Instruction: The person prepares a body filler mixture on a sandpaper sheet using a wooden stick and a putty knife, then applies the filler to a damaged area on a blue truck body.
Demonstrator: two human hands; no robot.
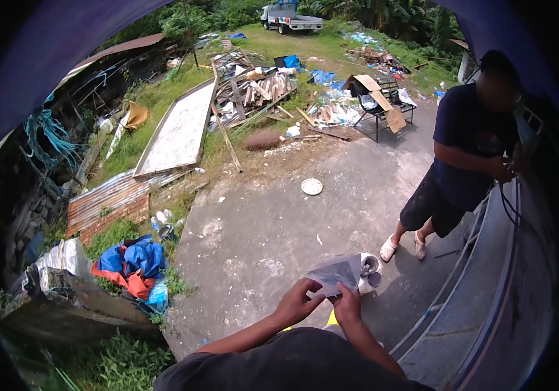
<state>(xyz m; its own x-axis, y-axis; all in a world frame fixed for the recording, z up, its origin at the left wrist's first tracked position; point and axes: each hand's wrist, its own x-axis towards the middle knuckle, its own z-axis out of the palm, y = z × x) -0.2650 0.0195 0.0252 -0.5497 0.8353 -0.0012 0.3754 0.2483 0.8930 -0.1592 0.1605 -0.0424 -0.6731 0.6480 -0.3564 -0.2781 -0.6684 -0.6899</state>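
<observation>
A thin grey sheet with a lighter band [336,272] is held up in front of my body, its flat face upward. My left hand [297,302] pinches the near left edge, fingers curled against it. Close beside it, my right hand [346,304] grips the near edge with the thumb on top. The sheet's material is too unclear to name. Just past its right side, white cans or small tubs [371,272] stand on the concrete, partly covered by the sheet.
To the right, a person in dark clothes [465,150] stands by a long pale hull-like side [475,319], holding a dark cord. A white round lid [312,187] lies on concrete. Blue and orange tarps [133,260], a large white panel [178,130] and scrap wood [263,91] lie left and beyond.
</observation>
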